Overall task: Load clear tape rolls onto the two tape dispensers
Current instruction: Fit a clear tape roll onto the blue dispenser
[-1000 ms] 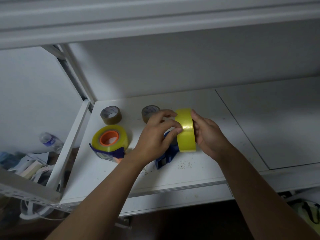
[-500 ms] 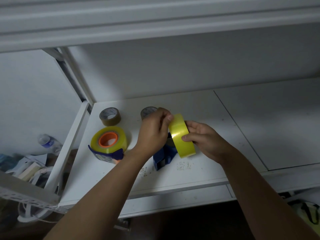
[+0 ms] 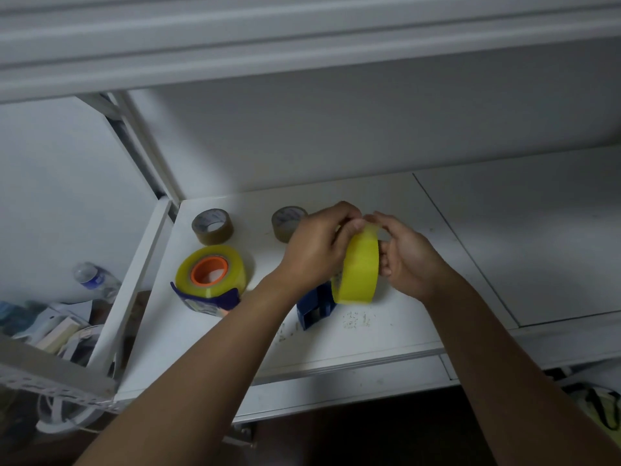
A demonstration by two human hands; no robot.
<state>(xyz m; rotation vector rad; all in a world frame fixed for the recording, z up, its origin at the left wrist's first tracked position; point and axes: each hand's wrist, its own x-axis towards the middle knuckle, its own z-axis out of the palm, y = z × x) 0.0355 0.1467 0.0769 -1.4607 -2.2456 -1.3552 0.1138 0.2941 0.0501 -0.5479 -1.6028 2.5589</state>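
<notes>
Near the desk's (image 3: 386, 334) front edge, both hands grip one yellowish clear tape roll (image 3: 358, 267): left hand (image 3: 316, 248) and right hand (image 3: 408, 255) pinching its top, above a blue dispenser (image 3: 316, 307). Toward the left edge, another dispenser (image 3: 206, 302) holds an orange-cored roll (image 3: 211, 269).

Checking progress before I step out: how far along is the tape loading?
About halfway, it seems. One clear tape roll with an orange core already sits in the left dispenser. The second clear roll is held on edge by the left hand and right hand over the blue dispenser, not visibly seated yet. Seating it remains.
</notes>
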